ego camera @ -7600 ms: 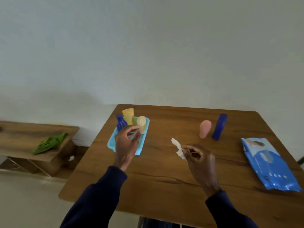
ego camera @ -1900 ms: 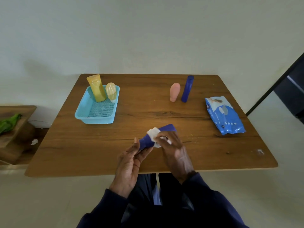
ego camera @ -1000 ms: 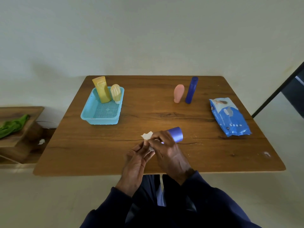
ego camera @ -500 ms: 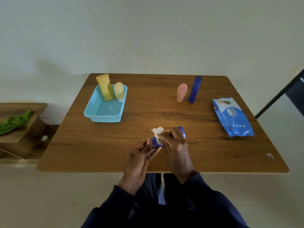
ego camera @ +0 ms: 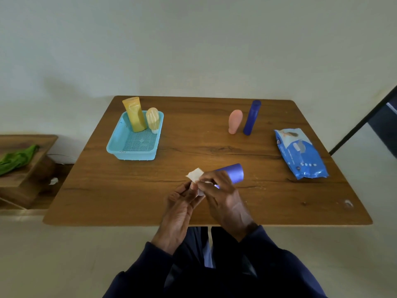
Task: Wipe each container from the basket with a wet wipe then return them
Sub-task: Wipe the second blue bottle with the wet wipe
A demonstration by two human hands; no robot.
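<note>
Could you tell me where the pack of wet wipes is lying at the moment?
In the head view, the blue wet wipes pack lies flat near the table's right edge, right of the upright dark blue tube.

Both hands meet over the table's near edge: the right hand [ego camera: 223, 196] grips a blue tube [ego camera: 233, 173], the left hand [ego camera: 182, 201] pinches a white wipe [ego camera: 195, 174] against it.
</note>
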